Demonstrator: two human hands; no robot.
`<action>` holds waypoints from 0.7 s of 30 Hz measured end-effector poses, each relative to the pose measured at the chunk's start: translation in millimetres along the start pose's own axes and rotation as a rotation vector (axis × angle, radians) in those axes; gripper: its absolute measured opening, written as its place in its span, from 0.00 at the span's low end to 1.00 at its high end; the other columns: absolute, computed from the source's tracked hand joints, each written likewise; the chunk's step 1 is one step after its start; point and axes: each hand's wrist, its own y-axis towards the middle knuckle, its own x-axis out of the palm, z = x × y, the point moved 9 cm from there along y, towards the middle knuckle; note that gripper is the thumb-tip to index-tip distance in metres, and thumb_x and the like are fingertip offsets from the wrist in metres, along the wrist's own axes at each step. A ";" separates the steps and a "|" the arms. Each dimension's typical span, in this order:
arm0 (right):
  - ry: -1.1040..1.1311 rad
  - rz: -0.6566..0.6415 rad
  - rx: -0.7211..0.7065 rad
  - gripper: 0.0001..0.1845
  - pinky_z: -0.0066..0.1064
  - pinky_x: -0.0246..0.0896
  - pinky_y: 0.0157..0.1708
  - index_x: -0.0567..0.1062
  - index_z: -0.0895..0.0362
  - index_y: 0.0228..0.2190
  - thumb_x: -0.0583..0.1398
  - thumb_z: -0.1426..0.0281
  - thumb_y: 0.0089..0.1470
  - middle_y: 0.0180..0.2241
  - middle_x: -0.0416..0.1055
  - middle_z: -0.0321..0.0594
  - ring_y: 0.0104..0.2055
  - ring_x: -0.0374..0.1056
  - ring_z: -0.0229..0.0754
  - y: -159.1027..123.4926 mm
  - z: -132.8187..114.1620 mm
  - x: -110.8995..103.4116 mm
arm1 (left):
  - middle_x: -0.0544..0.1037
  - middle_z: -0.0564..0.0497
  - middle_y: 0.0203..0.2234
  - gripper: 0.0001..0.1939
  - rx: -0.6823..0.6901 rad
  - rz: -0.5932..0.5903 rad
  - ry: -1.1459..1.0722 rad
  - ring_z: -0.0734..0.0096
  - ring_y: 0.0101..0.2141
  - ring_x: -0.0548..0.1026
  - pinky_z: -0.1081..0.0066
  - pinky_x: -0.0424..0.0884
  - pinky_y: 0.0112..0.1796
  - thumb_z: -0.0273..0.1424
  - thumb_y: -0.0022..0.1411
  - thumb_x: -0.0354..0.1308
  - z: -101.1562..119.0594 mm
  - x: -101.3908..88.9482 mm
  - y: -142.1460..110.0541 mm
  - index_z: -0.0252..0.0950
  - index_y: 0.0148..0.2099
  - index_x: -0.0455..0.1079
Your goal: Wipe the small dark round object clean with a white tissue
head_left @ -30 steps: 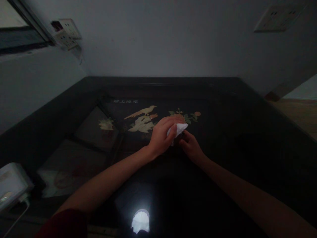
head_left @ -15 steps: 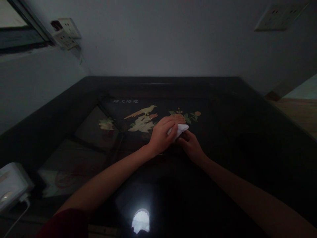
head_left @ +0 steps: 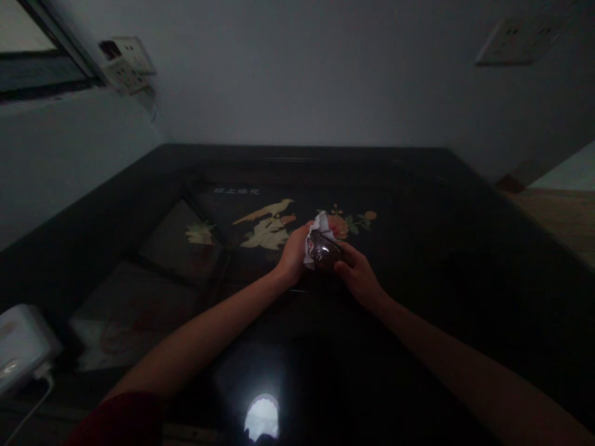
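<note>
The dark glossy object [head_left: 325, 253] sits between both hands — the left hand [head_left: 294, 254] cupping white tissue [head_left: 320, 221] against its left side, the right hand [head_left: 359, 274] gripping its right.

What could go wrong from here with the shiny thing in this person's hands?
The dark shiny object could slip, since the right hand grips it by its right side, and it might knock against the glossy black tabletop below. The crumpled white tissue between it and the left hand might bunch or slide, letting bare fingers smear the surface. The light is dim, so a smudge could be missed.
</note>
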 end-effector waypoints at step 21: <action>-0.054 0.075 0.036 0.22 0.40 0.68 0.41 0.71 0.54 0.33 0.71 0.61 0.35 0.35 0.77 0.39 0.39 0.72 0.49 2.1 -1.4 -2.5 | 0.77 0.43 0.43 0.15 0.763 -0.310 1.260 0.62 0.44 0.72 0.60 0.66 0.47 0.33 0.66 0.45 56.0 50.3 -38.5 0.35 0.45 0.72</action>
